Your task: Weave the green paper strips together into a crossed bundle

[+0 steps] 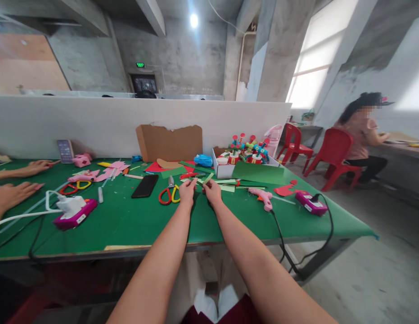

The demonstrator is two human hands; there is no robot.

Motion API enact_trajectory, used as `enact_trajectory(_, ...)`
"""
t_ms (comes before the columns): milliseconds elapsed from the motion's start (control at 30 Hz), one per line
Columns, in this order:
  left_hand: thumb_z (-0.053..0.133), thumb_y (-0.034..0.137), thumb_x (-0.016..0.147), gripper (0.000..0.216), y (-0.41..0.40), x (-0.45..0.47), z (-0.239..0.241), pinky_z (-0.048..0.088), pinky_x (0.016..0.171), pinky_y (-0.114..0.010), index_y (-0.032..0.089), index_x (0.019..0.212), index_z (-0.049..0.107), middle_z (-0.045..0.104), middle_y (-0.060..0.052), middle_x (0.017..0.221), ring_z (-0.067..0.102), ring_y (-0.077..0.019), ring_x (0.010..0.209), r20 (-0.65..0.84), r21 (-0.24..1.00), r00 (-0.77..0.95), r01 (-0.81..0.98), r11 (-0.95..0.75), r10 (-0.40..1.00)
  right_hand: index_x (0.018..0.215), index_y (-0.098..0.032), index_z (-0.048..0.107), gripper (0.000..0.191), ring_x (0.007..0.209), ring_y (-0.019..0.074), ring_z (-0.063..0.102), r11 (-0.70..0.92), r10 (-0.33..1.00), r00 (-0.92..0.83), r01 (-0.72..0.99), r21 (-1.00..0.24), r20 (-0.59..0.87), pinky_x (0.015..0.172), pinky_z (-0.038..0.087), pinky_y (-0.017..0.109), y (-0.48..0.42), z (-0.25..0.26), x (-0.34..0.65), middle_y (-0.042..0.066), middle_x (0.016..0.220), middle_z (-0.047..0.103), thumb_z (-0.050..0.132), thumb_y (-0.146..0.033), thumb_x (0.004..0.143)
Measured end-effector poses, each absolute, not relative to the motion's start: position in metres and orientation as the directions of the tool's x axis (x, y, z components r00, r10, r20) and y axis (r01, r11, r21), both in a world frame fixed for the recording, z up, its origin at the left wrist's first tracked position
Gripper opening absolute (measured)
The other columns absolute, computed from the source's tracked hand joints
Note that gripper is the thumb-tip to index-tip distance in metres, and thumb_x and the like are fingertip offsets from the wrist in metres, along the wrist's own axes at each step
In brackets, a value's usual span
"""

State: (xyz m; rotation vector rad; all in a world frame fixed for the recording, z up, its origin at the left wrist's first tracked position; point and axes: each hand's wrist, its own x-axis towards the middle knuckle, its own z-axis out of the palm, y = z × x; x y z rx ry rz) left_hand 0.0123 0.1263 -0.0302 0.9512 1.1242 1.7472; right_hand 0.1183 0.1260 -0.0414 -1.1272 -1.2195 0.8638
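Both of my hands are over the middle of the green table, close together with fingers pinched. My right hand (213, 192) grips a light green paper strip (208, 178), which sticks up past the fingertips. My left hand (187, 191) pinches the end of a thin pale green strip; the fingers partly hide it. Just left of that hand lie scissors (165, 195) with one red and one yellow handle. Behind the hands are a red-handled tool (189, 176) and a small dark spring-like coil (200, 175). More pale green strips (227, 187) lie to the right.
A black phone (145, 186) lies on the left, a pink glue gun (263, 198) with a cord on the right. Farther back stands a white box (226, 170) of colourful spring figures. Purple power sockets (310, 203) sit near the edge. Another person's hands (18, 193) rest far left.
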Motion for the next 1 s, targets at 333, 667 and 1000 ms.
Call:
enact_trajectory(333,0.074,0.045,0.063,0.035,0.128,0.006,-0.024,0.041,0.052,-0.021,0.015,0.079,0.066,0.057,0.004,0.059,0.047,-0.0061,0.049,0.051,0.825,-0.446,-0.485,-0.289,0.894,0.067,-0.023,0.054,0.008,0.054,0.0152,0.060,0.212,0.949,0.245,-0.025,-0.977,0.199,0.054,0.049,0.027,0.133,-0.047,0.119,-0.004,0.057,0.060,0.061,-0.026,0.068)
enact_trajectory(667,0.076,0.034,0.061,0.026,0.119,0.020,-0.029,0.042,0.050,-0.021,0.017,0.075,0.062,0.061,0.001,0.063,0.055,-0.0111,0.056,0.242,0.964,-0.115,-0.083,-0.252,0.963,0.069,-0.019,0.060,0.016,0.061,0.0132,0.059,0.202,0.972,0.178,-0.317,-0.927,0.151,0.069,0.052,0.030,0.129,-0.041,0.124,-0.004,0.062,0.063,0.070,-0.030,0.061)
enact_trajectory(1000,0.075,0.035,0.061,0.024,0.117,0.017,-0.026,0.041,0.052,-0.023,0.017,0.067,0.060,0.057,0.001,0.058,0.052,-0.0118,0.054,0.207,0.966,-0.106,-0.139,-0.220,0.973,0.068,-0.019,0.061,0.023,0.061,0.0132,0.059,0.209,0.975,0.134,-0.280,-0.937,0.177,0.068,0.051,0.029,0.122,-0.035,0.122,-0.004,0.062,0.064,0.074,-0.034,0.057)
